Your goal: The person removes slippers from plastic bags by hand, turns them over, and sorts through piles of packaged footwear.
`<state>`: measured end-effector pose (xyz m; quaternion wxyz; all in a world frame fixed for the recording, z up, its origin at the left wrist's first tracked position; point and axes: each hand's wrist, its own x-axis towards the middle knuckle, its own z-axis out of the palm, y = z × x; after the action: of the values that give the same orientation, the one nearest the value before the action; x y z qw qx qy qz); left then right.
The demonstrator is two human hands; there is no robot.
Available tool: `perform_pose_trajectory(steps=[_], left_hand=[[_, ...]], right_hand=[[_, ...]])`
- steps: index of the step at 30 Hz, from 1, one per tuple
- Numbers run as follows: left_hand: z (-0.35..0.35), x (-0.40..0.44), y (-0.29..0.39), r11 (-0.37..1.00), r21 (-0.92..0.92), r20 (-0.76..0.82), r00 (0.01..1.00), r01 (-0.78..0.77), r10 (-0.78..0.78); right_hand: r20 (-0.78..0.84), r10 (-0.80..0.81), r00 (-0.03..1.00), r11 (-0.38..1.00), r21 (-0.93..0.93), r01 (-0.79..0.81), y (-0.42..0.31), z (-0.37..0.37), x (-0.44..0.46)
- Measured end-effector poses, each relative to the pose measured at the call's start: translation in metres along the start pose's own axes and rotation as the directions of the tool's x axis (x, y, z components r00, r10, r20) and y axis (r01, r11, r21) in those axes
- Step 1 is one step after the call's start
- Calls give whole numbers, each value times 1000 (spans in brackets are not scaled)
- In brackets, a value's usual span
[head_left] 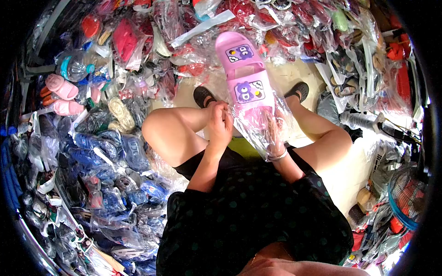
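Nearest the camera is the person's dark dotted top (258, 207). Just past it I see both hands. The right hand (276, 133), with a bracelet (276, 157) at its wrist, has its fingers closed about the near end of the pink slippers (246, 89), though film and glare blur the fingertips. Over at its 9 o'clock, the left hand (218, 123) has its fingers curled tight, seemingly pinching the edge of the clear bag (258, 138), which wraps that near end.

The slippers lie one beyond the other, bear pictures up, their long axis running from about 5 o'clock at the near end to 11 o'clock at the far tip. From the right hand they reach away toward 11 o'clock; from the left hand the pair's middle sits near 1 o'clock. The right hand is nearer the near end, and the far tip sticks out well beyond both hands.

Farther off, dark clogs (201, 96) are on the person's feet at 11 and 1 o'clock, over pale floor (287, 76). Past them, at 12 o'clock, heap red bagged shoes (239, 13).
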<state>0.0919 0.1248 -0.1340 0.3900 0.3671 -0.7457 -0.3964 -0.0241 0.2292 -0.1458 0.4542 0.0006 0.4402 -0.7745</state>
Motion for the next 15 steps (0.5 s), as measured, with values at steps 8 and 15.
perform_pose_trajectory(steps=[8, 15], left_hand=[[-14, 45, 38, 944, 152, 51, 956, -292, 288], [0, 52, 31, 912, 260, 66, 948, -317, 310]], right_hand=[[77, -96, 992, 984, -140, 107, -9, 14, -4], [127, -248, 960, 912, -303, 275, -13, 22, -8]])
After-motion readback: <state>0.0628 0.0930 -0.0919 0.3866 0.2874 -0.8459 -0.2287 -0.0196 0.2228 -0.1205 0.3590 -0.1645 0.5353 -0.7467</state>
